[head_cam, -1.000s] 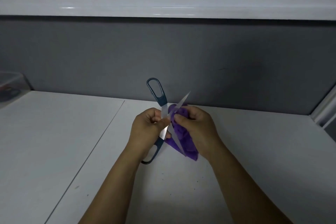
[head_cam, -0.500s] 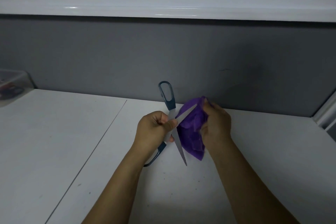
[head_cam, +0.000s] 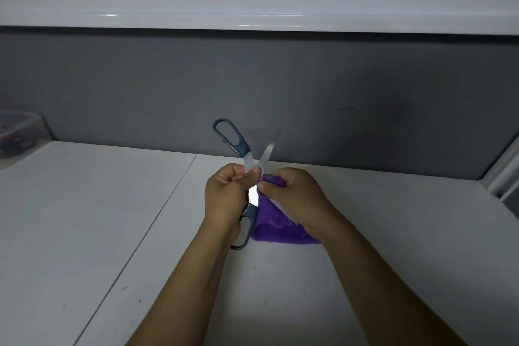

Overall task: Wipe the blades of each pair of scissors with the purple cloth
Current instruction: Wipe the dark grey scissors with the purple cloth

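A pair of scissors [head_cam: 230,136] with dark blue-grey handles is held spread wide above the white table [head_cam: 92,205]. My left hand [head_cam: 226,198] grips it at the pivot. One handle loop points up and away, the other hangs below my left wrist. My right hand [head_cam: 295,197] pinches the purple cloth [head_cam: 276,229] around the lower blade close to the pivot. The cloth hangs down beneath that hand. The upper blade sticks up, blurred at its tip.
A clear plastic box [head_cam: 16,135] with dark items inside stands at the far left against the grey wall. A white shelf edge [head_cam: 252,13] runs overhead. A white frame [head_cam: 502,177] closes the table's right end.
My right hand slid the cloth from the blade's outer end back in to the pivot. The scissors tilted, so the upper handle now leans further left.
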